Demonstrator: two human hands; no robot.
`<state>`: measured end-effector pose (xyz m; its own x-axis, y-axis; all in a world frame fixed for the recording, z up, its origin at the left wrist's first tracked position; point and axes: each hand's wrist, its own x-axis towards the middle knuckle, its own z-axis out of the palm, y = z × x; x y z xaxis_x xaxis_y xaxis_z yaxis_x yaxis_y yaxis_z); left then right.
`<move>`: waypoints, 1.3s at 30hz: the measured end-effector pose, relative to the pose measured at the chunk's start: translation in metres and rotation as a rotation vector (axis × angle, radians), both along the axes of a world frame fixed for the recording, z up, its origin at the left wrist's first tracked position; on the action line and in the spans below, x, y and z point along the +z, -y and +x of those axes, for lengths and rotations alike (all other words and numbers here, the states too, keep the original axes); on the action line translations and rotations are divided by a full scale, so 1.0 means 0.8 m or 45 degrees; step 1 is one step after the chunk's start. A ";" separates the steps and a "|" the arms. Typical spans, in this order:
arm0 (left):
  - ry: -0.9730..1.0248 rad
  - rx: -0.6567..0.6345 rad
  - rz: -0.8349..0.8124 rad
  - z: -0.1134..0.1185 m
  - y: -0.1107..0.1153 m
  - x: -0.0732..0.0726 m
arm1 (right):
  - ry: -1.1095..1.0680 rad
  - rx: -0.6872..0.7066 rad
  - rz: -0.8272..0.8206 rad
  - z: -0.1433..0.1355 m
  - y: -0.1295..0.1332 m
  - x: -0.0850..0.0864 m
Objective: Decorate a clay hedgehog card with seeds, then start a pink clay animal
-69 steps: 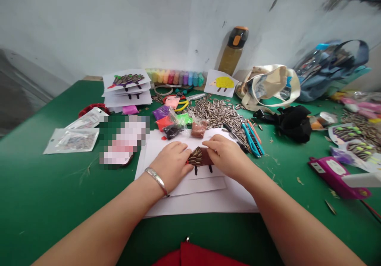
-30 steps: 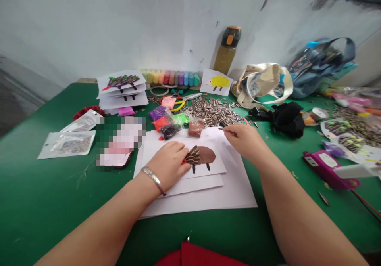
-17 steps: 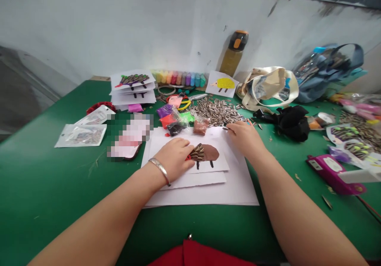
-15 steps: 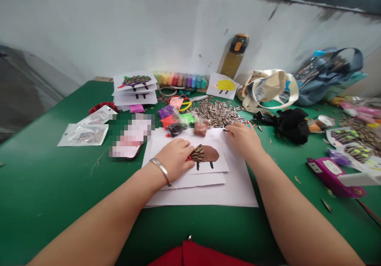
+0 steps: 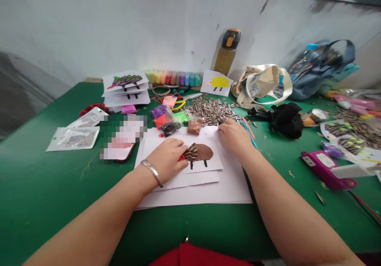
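Note:
My left hand (image 5: 166, 161), a silver bangle at its wrist, lies on a sheet of white paper (image 5: 210, 165), fingers stretched out. That sheet bears a brown clay oval (image 5: 206, 152) with two black legs. Striped sunflower seeds (image 5: 191, 152) overlap on the oval's left part, close to my left fingertips; a bit of red beside them is partly covered. My right hand (image 5: 236, 139) rests at the paper's upper right, fingers pinched together by the loose seed pile (image 5: 208, 110). The sunflower seed seen at its fingertips a moment ago is now hidden by them.
Bagged coloured clay (image 5: 195, 125) and scissors (image 5: 179, 104) lie beyond the paper. A phone (image 5: 126, 139) and plastic packets (image 5: 74, 139) are on the left. Behind stand a bottle (image 5: 228, 52) and a cloth bag (image 5: 264, 85). A purple device (image 5: 324, 169) sits at right.
The whole view has shifted slightly, so things appear farther left. My right fingertips have turned a little, and the dark seed tip at them no longer shows. My left hand stays on the paper.

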<state>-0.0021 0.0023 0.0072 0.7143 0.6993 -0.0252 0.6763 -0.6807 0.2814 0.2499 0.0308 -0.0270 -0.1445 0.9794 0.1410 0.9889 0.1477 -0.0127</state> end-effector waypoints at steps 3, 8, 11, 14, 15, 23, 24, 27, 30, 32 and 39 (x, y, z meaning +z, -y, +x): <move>-0.001 -0.007 -0.002 0.001 0.000 0.001 | 0.051 -0.018 -0.035 -0.003 0.001 0.002; 0.006 -0.001 -0.006 0.000 0.000 -0.001 | 0.098 -0.031 -0.034 -0.009 0.003 0.003; -0.010 -0.004 -0.002 0.000 0.000 0.000 | 0.048 -0.107 -0.018 -0.012 0.007 0.006; -0.040 -0.015 0.011 0.000 -0.001 0.000 | -0.004 -0.174 -0.043 -0.014 0.010 0.010; -0.045 -0.019 0.015 0.001 -0.001 0.000 | -0.010 -0.179 -0.049 -0.015 0.010 0.011; -0.065 -0.044 0.047 0.001 -0.002 -0.001 | -0.114 -0.148 -0.035 -0.011 0.005 0.002; -0.066 -0.046 0.048 0.001 -0.002 -0.001 | -0.123 -0.141 -0.032 -0.012 0.004 0.001; -0.073 -0.041 0.048 0.002 -0.001 0.000 | -0.124 -0.134 -0.027 -0.014 0.004 0.000; -0.079 -0.029 0.047 0.001 0.000 0.000 | -0.135 -0.148 -0.031 -0.016 0.003 0.001; -0.067 -0.018 0.044 0.001 0.000 -0.001 | -0.164 -0.145 -0.025 -0.016 0.003 0.002; -0.029 0.001 0.029 0.000 0.000 -0.002 | -0.333 -0.105 0.032 -0.010 0.000 0.003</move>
<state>-0.0024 0.0021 0.0053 0.7131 0.7006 -0.0257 0.6832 -0.6861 0.2501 0.2417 0.0307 -0.0243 -0.0196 0.9821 0.1872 0.9613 0.0700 -0.2665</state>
